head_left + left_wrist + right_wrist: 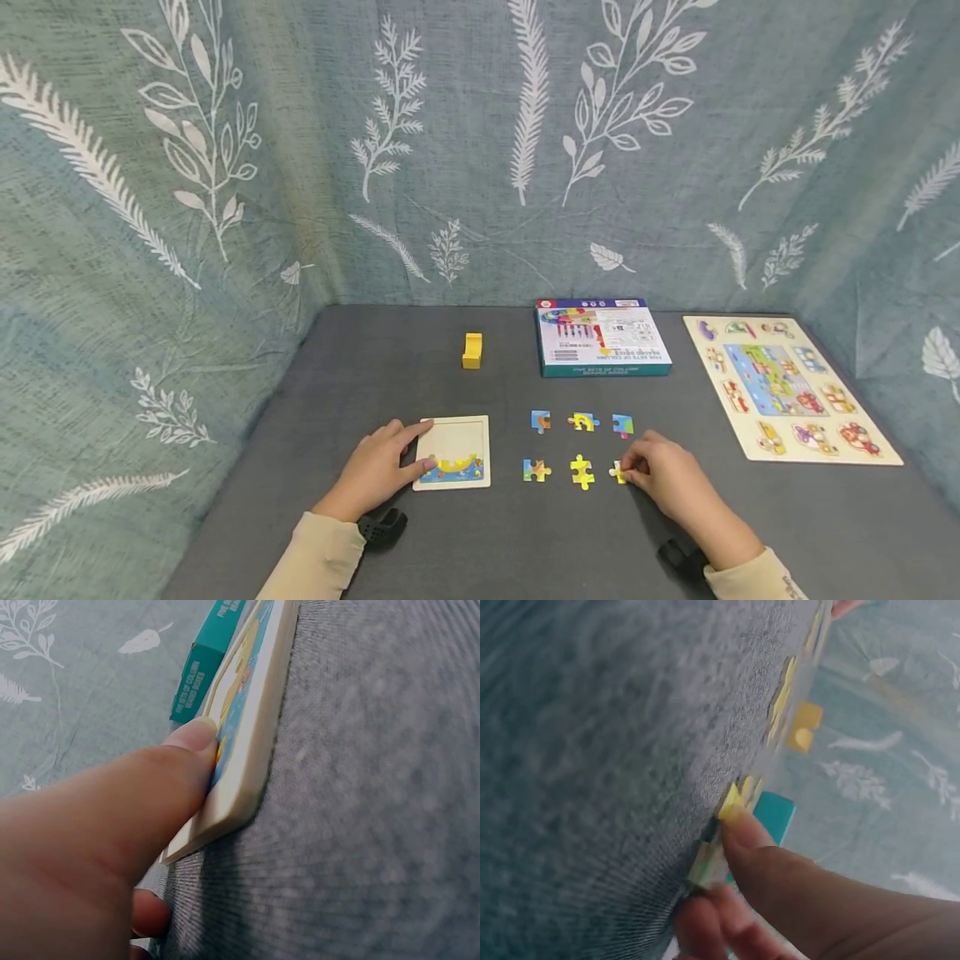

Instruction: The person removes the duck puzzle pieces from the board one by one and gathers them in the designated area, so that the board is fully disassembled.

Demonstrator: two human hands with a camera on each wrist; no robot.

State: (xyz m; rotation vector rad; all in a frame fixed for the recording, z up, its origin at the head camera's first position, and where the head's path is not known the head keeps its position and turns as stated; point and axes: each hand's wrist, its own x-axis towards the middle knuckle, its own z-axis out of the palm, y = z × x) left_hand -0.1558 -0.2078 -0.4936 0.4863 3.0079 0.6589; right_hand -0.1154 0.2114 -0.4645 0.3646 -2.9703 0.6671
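The puzzle piece (617,472) at the right end of the near row is sitting at the bench (517,542); the right grip (666,475) is pinching it between thumb and fingers. Bench contact is remaining unclear. Caution: because the grip is covering only one end, the piece could be twisting loose. The left grip (375,468) is resting spread at the tray (486,437), thumb on its picture strip; uneven pressure could be shifting the tray. Two near-row pieces (582,472) are lying between, obstructing a low path. Three far-row pieces (582,422) are lying beyond, with a yellow block (472,352), box (603,337) and picture board (795,387) occupying the outer area.
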